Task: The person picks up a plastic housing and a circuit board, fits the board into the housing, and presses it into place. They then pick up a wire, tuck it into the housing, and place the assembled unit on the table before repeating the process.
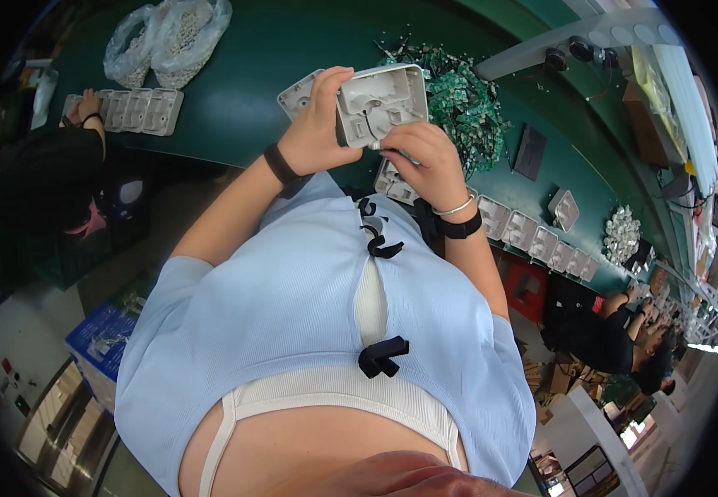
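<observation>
My left hand [319, 124], with a black band on its wrist, grips a white square plastic housing [380, 101] by its left side and holds it up over the green table [251, 74], its hollow inside facing me. From below, my right hand [425, 159], wearing a silver bracelet and a black band, pinches the housing's lower edge with its fingertips. A second white housing [297, 95] lies on the table just behind my left hand. Whether a small part sits between my right fingers is too small to tell.
A pile of green circuit boards [462, 99] lies right of the housing. Rows of white housings [533, 236] line the near table edge, with more [139, 110] by a co-worker's hand [87, 106]. Bags of white parts [168, 37] sit far left. Another co-worker [607, 340] works on the right.
</observation>
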`<state>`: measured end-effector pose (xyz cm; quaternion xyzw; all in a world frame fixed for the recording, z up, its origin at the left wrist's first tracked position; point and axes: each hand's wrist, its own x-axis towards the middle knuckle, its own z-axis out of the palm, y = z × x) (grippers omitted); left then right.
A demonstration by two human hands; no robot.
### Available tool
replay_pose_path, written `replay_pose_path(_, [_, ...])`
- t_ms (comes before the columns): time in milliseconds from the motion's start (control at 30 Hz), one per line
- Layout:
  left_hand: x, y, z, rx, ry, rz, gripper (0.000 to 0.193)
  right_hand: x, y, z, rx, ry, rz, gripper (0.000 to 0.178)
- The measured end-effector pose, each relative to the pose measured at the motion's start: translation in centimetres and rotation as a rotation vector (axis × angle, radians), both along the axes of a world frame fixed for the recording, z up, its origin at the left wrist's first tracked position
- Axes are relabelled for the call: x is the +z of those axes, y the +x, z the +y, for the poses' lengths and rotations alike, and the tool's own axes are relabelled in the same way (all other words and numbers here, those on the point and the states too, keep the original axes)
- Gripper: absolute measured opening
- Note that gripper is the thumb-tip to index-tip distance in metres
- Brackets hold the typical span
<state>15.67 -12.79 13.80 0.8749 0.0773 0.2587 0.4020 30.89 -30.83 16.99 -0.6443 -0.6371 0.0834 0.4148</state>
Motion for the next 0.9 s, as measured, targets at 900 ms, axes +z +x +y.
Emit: replay_pose_path(900, [-2.0, 2.9, -2.9, -0.151, -0.102, 0.076, 0.104, -2.6, -0.1, -4.2, -0.219, -0.067, -0.211, 0.02])
